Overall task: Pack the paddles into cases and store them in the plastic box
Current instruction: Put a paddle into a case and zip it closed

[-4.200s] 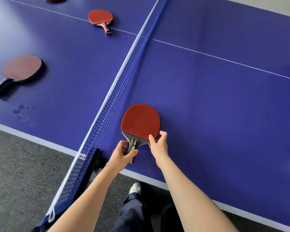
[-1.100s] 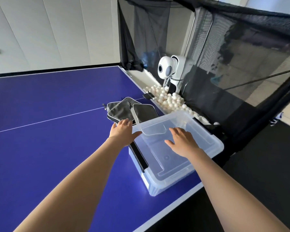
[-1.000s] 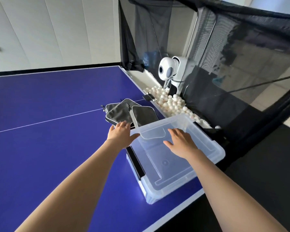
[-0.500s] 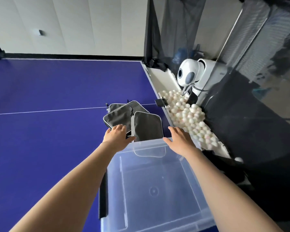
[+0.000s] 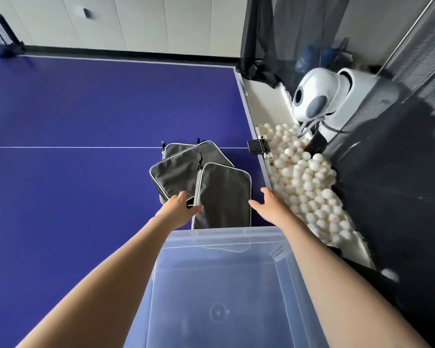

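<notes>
Mid-frame on the table [image 5: 86,109], left hand [image 5: 177,209] and right hand [image 5: 270,204] flank the nearest case [image 5: 224,194], both grips wide, holding nothing, box [image 5: 224,234] below.

Both bare arms reach forward, side by side. The left hand [image 5: 180,208] and the right hand [image 5: 268,203] are spread, fingers relaxed and extended, thumbs pointing inward toward each other.

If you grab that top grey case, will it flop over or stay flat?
The top grey case probably stays fairly flat: it holds a neat rectangle with piped edges. Its fabric looks soft, so it may bend a little. It lies across the other cases, so it could slide.
</notes>
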`<state>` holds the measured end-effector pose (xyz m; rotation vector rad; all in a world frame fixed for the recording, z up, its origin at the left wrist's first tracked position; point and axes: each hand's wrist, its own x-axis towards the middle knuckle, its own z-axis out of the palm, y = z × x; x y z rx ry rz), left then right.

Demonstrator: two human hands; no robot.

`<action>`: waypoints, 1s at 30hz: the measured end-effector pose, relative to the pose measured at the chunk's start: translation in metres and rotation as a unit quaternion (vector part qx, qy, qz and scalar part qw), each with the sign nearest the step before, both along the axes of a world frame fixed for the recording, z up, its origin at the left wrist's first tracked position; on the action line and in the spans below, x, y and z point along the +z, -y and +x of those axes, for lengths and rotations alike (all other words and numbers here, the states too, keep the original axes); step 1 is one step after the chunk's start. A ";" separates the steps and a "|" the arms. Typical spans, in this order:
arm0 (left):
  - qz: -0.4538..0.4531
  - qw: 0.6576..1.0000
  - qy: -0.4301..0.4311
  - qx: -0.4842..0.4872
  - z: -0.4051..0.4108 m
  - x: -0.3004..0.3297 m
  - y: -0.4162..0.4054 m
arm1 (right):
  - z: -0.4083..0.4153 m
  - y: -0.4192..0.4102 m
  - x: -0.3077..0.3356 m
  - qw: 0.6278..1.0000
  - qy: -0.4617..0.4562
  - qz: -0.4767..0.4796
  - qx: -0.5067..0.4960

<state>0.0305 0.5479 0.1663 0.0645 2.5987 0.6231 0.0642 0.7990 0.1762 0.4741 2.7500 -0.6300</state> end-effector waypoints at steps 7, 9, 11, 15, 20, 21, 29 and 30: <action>0.053 0.990 0.109 0.069 -0.031 -0.044 -0.020 | -0.038 -0.009 -0.039 0.987 0.134 -0.063 -0.057; 0.060 0.988 0.116 0.078 -0.036 -0.055 -0.023 | -0.045 -0.010 -0.048 0.981 0.172 -0.058 -0.065; 0.072 0.986 0.120 0.096 -0.041 -0.062 -0.025 | -0.052 -0.010 -0.055 0.974 0.204 -0.063 -0.072; 0.107 0.979 0.123 0.127 -0.053 -0.071 -0.029 | -0.066 -0.010 -0.064 0.956 0.245 -0.124 -0.104; 0.127 0.974 0.124 0.139 -0.055 -0.077 -0.035 | -0.074 -0.003 -0.074 0.940 0.252 -0.178 -0.146; 0.128 0.975 0.124 0.137 -0.056 -0.077 -0.035 | -0.075 -0.002 -0.074 0.939 0.247 -0.180 -0.156; 0.141 0.976 0.035 0.165 -0.055 -0.056 -0.031 | -0.081 0.001 -0.055 0.956 0.087 -0.222 -0.170; 0.147 0.974 0.022 0.174 -0.055 -0.049 -0.028 | -0.081 0.004 -0.048 0.959 0.056 -0.227 -0.162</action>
